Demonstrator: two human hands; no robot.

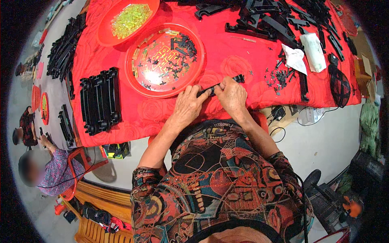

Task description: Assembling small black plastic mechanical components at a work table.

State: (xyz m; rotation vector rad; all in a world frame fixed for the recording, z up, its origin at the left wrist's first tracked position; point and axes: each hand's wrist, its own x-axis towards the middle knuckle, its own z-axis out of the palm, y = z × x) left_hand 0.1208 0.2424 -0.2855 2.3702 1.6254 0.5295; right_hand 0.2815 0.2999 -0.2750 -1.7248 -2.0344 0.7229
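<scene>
Both hands, left hand (187, 104) and right hand (231, 94), are gripping the black plastic strip (221, 84), steadying it flat against the red tablecloth (239, 48).

A red cloth (227, 60) is covering the table. A red tray (139, 83) of small black bits is sitting near its front edge, and a second tray (106, 34) of yellow-green pieces is lying behind it toward the left. A stack of black frames (100, 101) is resting at the front left corner. Black strips (279, 20) are piling along the back edge, with white bags (314, 50) lying toward the right edge.
</scene>
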